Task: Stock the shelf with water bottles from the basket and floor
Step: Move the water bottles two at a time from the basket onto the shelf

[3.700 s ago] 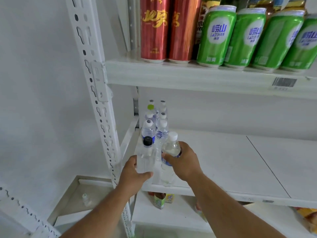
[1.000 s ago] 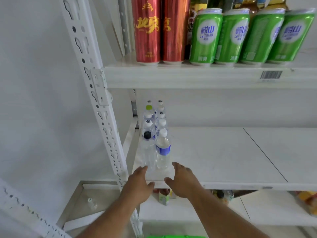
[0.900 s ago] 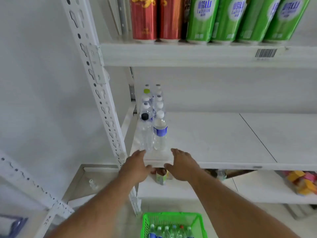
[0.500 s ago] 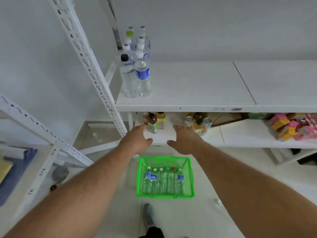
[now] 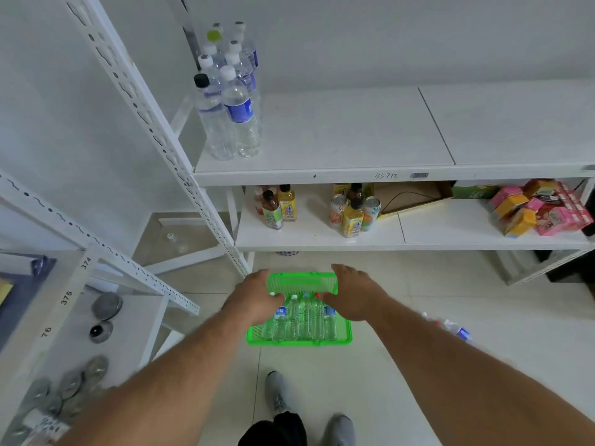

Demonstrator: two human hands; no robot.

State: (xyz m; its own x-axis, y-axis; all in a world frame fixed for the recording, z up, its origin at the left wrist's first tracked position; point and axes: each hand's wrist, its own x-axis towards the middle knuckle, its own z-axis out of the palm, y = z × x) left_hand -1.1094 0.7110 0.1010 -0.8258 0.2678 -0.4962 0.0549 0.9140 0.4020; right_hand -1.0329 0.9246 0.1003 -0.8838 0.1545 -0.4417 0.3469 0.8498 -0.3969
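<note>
my left hand [image 5: 257, 296] and right hand [image 5: 354, 296] hang empty, fingers spread, over the basket [image 5: 301, 281]; its bottles [image 5: 302, 317] lie directly below between them, caps pointing away, equally near.

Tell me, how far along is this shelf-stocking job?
Partly done. A double row of water bottles already stands at the shelf's left end; most of that shelf is bare. Right now the left hand and right hand are empty, reaching over the green basket. Left to do: several bottles lie in the basket, and one loose bottle lies on the floor to its right.
</note>
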